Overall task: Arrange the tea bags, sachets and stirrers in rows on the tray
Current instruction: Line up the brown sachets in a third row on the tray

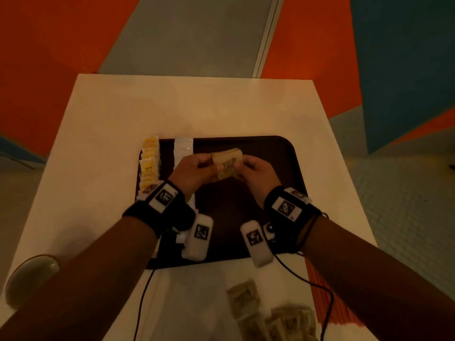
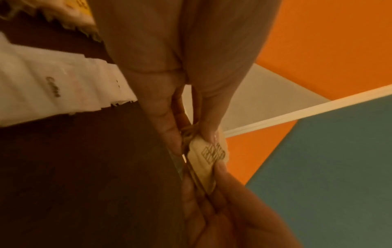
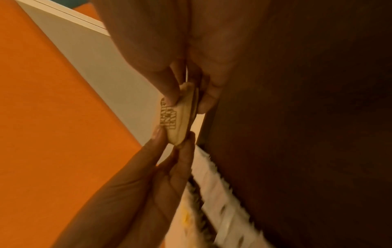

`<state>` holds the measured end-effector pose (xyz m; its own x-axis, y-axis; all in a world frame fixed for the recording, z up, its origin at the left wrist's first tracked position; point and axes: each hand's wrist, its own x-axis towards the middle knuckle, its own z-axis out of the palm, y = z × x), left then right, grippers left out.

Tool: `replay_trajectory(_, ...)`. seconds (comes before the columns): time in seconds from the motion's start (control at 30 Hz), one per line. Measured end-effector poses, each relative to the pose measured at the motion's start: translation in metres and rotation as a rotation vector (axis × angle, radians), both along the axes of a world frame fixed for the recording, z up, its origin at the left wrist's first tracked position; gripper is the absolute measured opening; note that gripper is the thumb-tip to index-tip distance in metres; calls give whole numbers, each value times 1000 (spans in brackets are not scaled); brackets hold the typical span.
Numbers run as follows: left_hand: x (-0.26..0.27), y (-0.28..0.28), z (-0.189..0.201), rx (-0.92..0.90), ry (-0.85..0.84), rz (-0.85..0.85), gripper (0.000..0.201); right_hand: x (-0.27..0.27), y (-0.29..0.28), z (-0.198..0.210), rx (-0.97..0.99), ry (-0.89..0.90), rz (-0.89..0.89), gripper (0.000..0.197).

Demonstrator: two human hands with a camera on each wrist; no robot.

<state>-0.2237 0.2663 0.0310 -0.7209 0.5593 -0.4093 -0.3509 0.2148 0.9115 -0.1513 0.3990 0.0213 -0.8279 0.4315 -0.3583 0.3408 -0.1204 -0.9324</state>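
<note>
A dark brown tray (image 1: 283,158) lies on the white table. Above its middle both hands hold a small stack of brown sachets (image 1: 227,164) (image 2: 208,156) (image 3: 180,117). My left hand (image 1: 197,169) pinches the stack's left end between thumb and fingers. My right hand (image 1: 248,168) pinches its right end. A row of yellow tea bags (image 1: 149,163) runs down the tray's left edge. Beside it lies a row of white sachets (image 1: 182,150) (image 2: 53,87), partly hidden by my left hand.
More brown sachets (image 1: 266,313) lie loose on the table in front of the tray. Orange stirrers (image 1: 325,299) lie at the near right, under my right forearm. A greenish dish (image 1: 29,276) sits at the table's near left edge.
</note>
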Motion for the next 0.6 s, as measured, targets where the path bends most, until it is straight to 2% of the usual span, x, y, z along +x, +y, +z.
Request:
replay_trajectory(0.1, -35, 16, -15, -104, -58, 21, 31, -27, 14, -17, 93, -49, 14, 30)
replay_trajectory(0.2, -62, 27, -33, -313, 106, 38, 14, -51, 22, -30, 259, -155, 82, 31)
replay_trajectory(0.27, -75, 31, -42, -458, 245, -22, 8, -68, 27, -41, 339, -223, 112, 31)
replay_trajectory(0.37, -86, 35, -47, -616, 465, -127, 25, -83, 29, -54, 425, -263, 127, 31)
replay_trajectory(0.43, -88, 37, -46, -679, 571, -174, 28, -87, 29, -57, 483, -270, 153, 29)
replay_trajectory(0.6, -91, 40, -46, -767, 610, -272, 29, -91, 32, -60, 624, -294, 307, 30)
